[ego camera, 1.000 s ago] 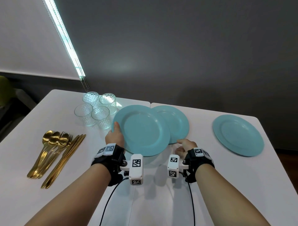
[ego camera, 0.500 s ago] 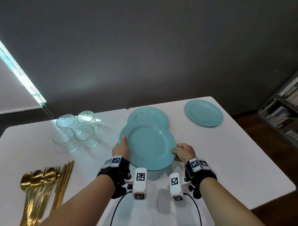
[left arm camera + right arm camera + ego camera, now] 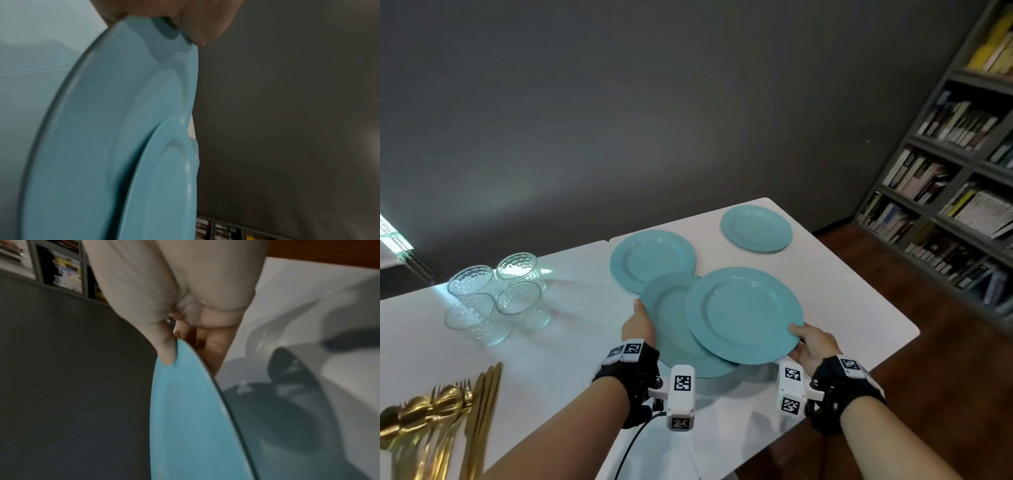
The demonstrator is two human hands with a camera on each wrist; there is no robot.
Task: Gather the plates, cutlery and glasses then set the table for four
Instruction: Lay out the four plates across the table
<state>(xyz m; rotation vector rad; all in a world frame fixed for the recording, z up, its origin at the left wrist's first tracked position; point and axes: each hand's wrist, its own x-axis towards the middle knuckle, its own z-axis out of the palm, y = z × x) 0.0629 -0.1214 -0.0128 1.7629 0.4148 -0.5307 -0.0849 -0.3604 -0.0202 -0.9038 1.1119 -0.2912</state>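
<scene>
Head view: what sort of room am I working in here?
Probably a home dining or study room, though an office is possible. A white table carries teal plates, glasses and gold cutlery, and a grey bookshelf packed with books stands against the dark wall on the right.

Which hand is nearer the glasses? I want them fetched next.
Left. The left hand grips a plate's rim just right of the glasses; the right hand holds another plate farther right.
</scene>
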